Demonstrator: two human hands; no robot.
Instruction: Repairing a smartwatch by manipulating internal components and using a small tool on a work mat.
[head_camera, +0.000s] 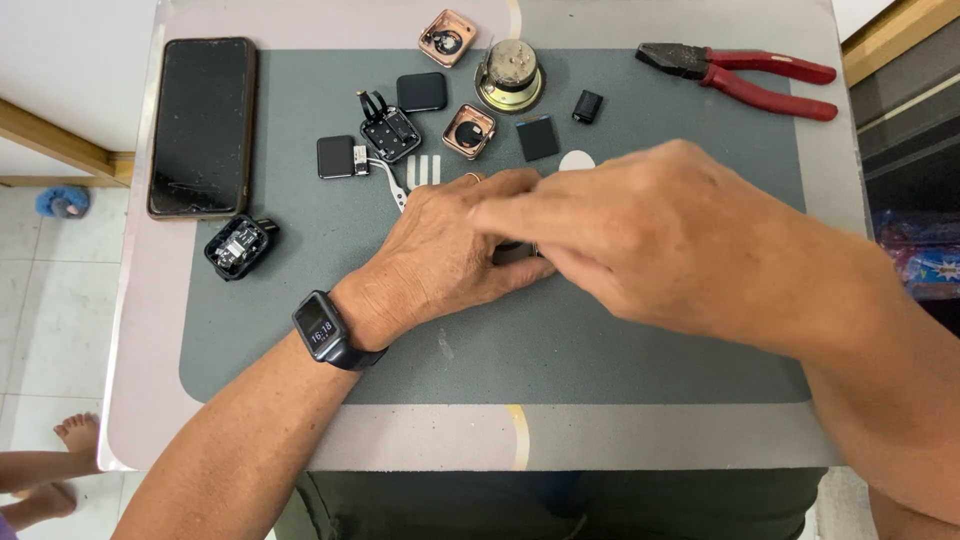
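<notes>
Left grip (450, 245): I'm pinching it closed on a small dark part (512, 251).
Right grip (640, 235): I'm touching that part; closure unclear.
Beyond grips: tweezers (398, 185), pliers (745, 75).

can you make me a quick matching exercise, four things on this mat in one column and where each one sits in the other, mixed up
Things
1. pliers
2. phone
3. round speaker
4. wristwatch

Places
A. along the mat's left edge, screen dark
B. on the left hand's wrist
C. top right corner, red handles
D. top centre, beside a copper-coloured watch case

Pairs: 1-C, 2-A, 3-D, 4-B
</notes>
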